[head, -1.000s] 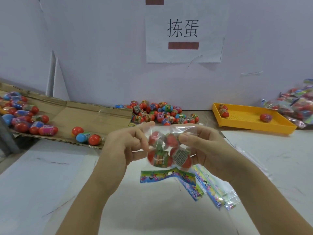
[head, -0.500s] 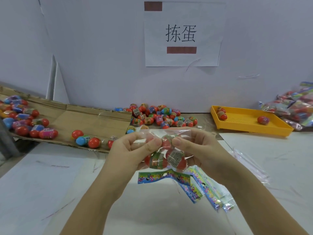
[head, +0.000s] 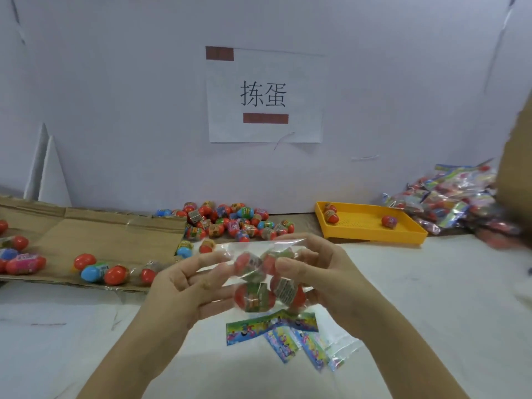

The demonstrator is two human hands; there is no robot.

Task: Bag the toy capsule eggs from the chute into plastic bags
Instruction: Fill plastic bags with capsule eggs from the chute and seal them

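Head view: both hands are holding a clear plastic bag just above the near middle of the white table. The left hand is pinching the bag's left side between its thumb and curled fingers. The right hand is gripping the right side, its thumb pressing on the front and its fingers curling behind. Four red-shelled capsule eggs are sitting inside the bag.

Below the hands, flat empty bags with printed header strips are lying fanned out, their far ends covered by the held bag. A cardboard chute is running along the table's far left edge, with a loose egg pile lying at its end against the wall. A yellow tray holding three eggs is sitting toward the far right, beside a heap of filled bags. A paper sign is hanging on the wall.

Blur is hiding whether the bag's mouth is sealed. The frame is cutting off the chute's left end, and a brown cardboard sheet is covering the heap's right side.
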